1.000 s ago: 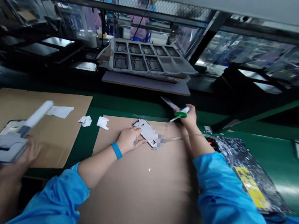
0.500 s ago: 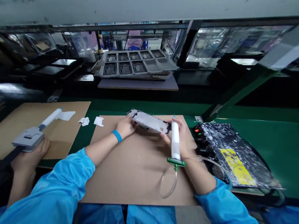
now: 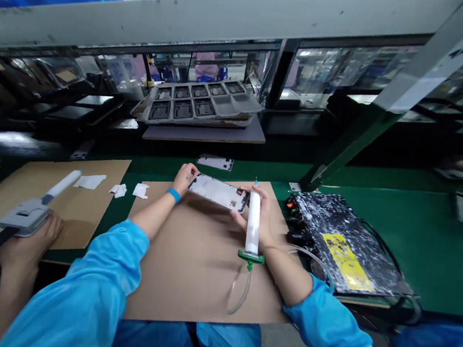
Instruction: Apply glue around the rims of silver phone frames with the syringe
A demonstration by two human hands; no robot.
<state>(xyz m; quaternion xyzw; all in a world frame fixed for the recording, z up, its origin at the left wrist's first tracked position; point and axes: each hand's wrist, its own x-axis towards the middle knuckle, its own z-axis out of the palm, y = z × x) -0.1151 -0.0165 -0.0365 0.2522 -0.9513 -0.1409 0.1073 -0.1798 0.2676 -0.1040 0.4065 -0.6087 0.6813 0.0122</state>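
My left hand, with a blue band at its wrist, has its fingers closed at the left end of a phone frame. The frame is a flat whitish plate with dark edges, tilted above the cardboard. My right hand supports the frame's right end with its fingers. In the same hand is a white glue syringe, blue tip up, with a green cap and a clear tube at its lower end. A second plate of similar look lies just beyond the frame on the green bench.
Brown cardboard lies under my hands. To the right stands a speckled dispenser box with knobs and tubing. Paper scraps lie left. A co-worker's hand holds a grey-handled syringe tool. Trays stand behind.
The second plate now shows on the green bench beyond my hands. The held frame has turned its whitish face more toward me. The view has shifted slightly; a blurred hand appears far right.
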